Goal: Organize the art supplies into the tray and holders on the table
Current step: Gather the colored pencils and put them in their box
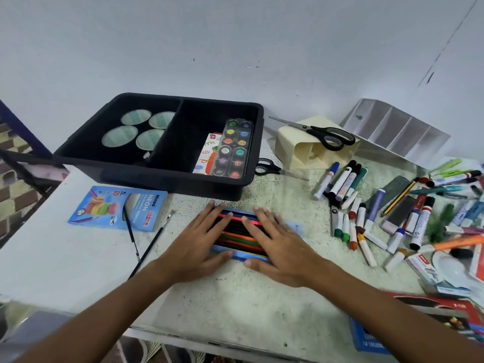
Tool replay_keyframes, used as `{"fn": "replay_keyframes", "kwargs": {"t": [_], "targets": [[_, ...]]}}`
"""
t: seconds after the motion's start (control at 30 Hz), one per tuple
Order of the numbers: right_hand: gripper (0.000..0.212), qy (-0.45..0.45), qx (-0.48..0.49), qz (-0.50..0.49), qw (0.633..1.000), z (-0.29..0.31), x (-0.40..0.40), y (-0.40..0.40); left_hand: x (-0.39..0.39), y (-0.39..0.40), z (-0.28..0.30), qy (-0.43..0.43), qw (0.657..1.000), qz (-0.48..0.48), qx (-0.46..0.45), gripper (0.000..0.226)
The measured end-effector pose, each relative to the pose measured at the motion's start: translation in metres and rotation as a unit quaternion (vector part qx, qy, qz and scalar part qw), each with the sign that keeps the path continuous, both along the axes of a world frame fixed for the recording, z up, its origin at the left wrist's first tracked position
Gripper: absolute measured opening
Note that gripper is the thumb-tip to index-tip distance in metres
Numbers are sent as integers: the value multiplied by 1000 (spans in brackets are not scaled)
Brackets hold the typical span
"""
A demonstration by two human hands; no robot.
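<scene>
Pressing flat, your left hand (195, 244) and right hand (281, 247) lie side by side at the frame's centre on an open blue tray of coloured pencils (239, 238); all fingers are straight and spread, gripping nothing. That pencil tray rests on the speckled counter (235, 297), just below the black two-compartment tray (162, 176). Its left compartment holds four round lidded pots (136, 129); its right holds one watercolour palette (234, 149) with twelve pans, lying on a printed card. Two paintbrushes (150, 244) lie beside a blue Neon pencil box (117, 208) at left. Two scissors (324, 134) show upper right, one on a cream holder (296, 150). Markers and oil pastels (353, 226) are scattered right, too many to count.
</scene>
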State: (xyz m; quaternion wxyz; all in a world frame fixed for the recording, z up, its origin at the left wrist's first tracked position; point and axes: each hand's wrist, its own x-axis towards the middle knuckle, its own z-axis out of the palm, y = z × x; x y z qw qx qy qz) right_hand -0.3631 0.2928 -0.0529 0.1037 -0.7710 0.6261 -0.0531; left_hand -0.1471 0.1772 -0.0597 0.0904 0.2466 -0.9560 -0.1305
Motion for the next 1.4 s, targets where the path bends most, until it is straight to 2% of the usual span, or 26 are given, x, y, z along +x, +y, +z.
{"fn": "replay_keyframes", "kwargs": {"t": [0.23, 0.47, 0.63, 0.7, 0.8, 0.93, 1.0, 1.13, 1.23, 1.3, 1.4], "targets": [[62, -87, -79, -71, 991, 16, -18, 7, 4, -12, 6, -26, 999, -38, -27, 88], [65, -36, -6, -55, 998, 10, -29, 21, -10, -20, 4, -86, 991, -77, -62, 97], [53, -5, -103, 10, 995, 9, -16, 30, -14, -23, 1, -112, 985, -95, -87, 93], [48, -21, -109, 14, 994, 8, -10, 29, -13, -23, 1, -105, 984, -95, -103, 88], [45, -62, -118, -42, 990, 10, -7, 25, -11, -25, 1, -93, 983, -98, -126, 82], [34, -200, -163, -148, 955, 13, -4, 20, -3, -27, 1, -93, 980, -103, -142, 79], [29, -223, -194, -148, 944, 17, -4, 20, 0, -27, 1, -94, 979, -103, -150, 78], [22, -60, -302, 24, 951, 21, -9, 22, 2, -26, -1, -87, 978, -107, -158, 78], [25, -32, -300, 66, 951, 18, -6, 18, 2, -27, -2, -81, 978, -111, -158, 79], [44, -2, -241, 43, 969, 15, -6, 12, 2, -27, -2, -86, 976, -114, -164, 80], [73, 58, -77, -4, 995, 13, -17, 4, 4, -28, -1, -94, 973, -116, -175, 79]]}}
